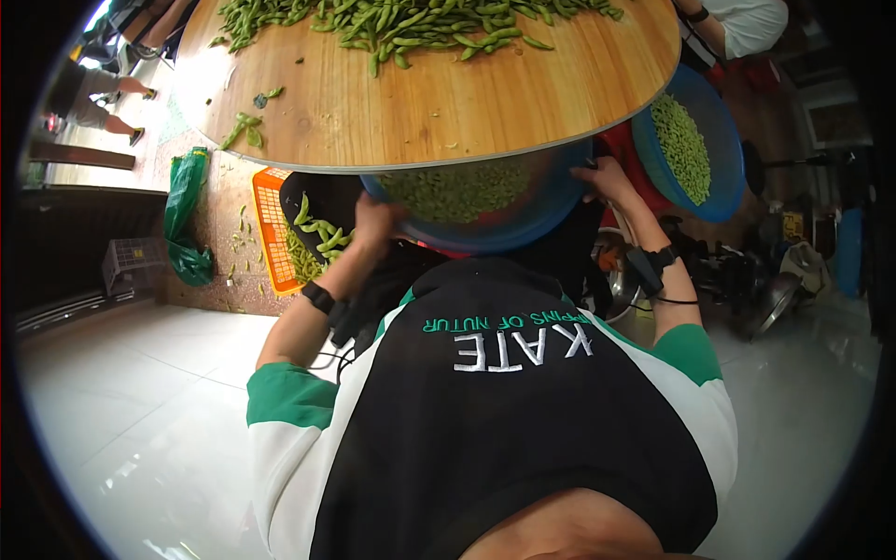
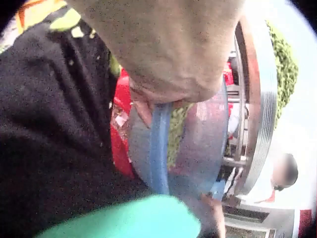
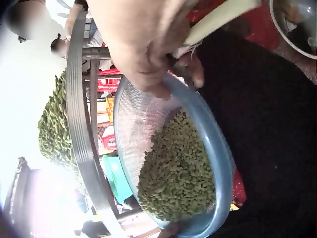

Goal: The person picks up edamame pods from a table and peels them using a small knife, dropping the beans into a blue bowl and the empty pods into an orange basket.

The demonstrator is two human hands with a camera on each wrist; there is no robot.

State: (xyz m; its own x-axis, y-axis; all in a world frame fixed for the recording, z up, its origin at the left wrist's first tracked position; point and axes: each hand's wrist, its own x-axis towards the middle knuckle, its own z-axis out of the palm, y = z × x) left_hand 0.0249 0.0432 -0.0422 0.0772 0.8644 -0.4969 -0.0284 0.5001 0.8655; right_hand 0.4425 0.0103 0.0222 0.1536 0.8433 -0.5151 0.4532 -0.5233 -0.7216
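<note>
A blue mesh basket (image 1: 546, 219) of shelled green beans (image 3: 178, 168) is held over the lap, partly under the table edge. My left hand (image 1: 375, 222) grips its rim on the left; in the left wrist view the fingers of that hand (image 2: 173, 74) curl over the blue rim (image 2: 159, 148). On the opposite side my right hand (image 1: 611, 182) pinches the rim, with thumb and fingers on either side of it in the right wrist view. A pale strip (image 3: 223, 20) lies along this hand (image 3: 143, 49); what it is I cannot tell.
Green pods (image 1: 420, 23) are heaped on the round wooden table (image 1: 373, 112). A second blue basket (image 1: 728, 177) of beans stands at the right. An orange crate (image 1: 271, 224) with pods and a green bag (image 1: 187, 215) are at the left. Other people are around the table.
</note>
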